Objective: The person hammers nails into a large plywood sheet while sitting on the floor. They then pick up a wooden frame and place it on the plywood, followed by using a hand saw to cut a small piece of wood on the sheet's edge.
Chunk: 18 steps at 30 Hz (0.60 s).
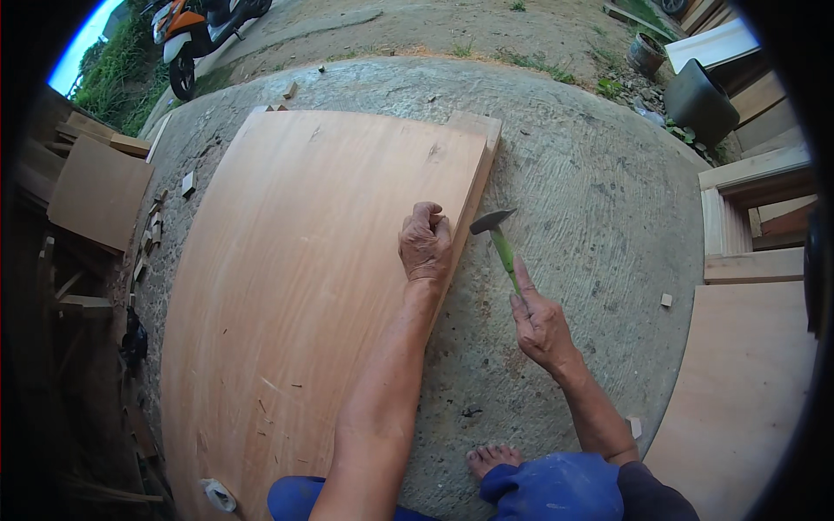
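At the far left we saw a brown rectangular wooden sheet (100,193), followed by small pale wood offcuts (156,233) scattered on the rough grey concrete ground (208,143). The large, flat, light-brown wooden panel (287,260) filled the left-centre of the view; on its lower part we noted several thin dark nails (262,405). Over the panel, near its right edge, we found the left hand (426,247), its fingers curled; we could not tell whether they gripped anything. Just beyond that edge, we observed the hammer with a dark metal head and green handle (502,249), its head near the left hand but apart from it. The right hand (543,332) was wrapped around the handle, so we recorded the two hands as separate. Farthest right, we saw a pale wooden rectangular frame (717,227) above a smooth light-brown wooden board (738,391).
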Tool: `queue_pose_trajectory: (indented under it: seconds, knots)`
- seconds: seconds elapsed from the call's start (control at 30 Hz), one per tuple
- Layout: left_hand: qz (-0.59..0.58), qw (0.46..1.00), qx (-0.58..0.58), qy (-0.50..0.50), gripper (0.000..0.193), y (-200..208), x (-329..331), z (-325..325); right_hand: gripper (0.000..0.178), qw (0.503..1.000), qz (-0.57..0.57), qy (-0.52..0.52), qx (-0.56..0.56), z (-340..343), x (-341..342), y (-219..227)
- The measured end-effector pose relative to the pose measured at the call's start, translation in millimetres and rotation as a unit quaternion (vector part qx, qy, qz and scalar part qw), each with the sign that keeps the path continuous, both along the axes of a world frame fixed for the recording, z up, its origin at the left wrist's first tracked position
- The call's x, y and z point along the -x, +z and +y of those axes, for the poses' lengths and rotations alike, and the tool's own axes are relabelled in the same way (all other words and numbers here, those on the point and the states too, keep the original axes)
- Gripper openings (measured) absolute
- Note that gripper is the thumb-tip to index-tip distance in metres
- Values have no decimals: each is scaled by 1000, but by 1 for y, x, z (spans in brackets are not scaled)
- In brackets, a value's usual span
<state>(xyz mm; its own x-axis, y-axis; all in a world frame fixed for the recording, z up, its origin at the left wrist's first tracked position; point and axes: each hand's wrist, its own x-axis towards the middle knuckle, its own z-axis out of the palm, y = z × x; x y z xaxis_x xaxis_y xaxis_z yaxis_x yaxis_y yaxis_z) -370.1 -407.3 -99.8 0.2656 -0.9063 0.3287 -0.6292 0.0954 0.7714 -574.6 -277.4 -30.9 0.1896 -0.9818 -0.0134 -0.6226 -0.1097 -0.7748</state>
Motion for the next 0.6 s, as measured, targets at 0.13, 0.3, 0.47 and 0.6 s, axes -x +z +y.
queue_pose_trajectory:
  seconds: [0.13,0.3,0.47,0.6]
  knots:
    - [-31,999,28,-9,18,6,2,2,71,995,69,42,65,-32,-13,9]
    - [-43,999,22,-1,20,6,5,1,73,984,139,65,93,-45,-22,14]
    - [-16,1000,-21,-4,26,8,2,3,71,985,144,86,49,-52,-21,23]
    - [-8,1000,-18,-11,28,11,6,5,69,981,156,76,91,-44,-24,29]
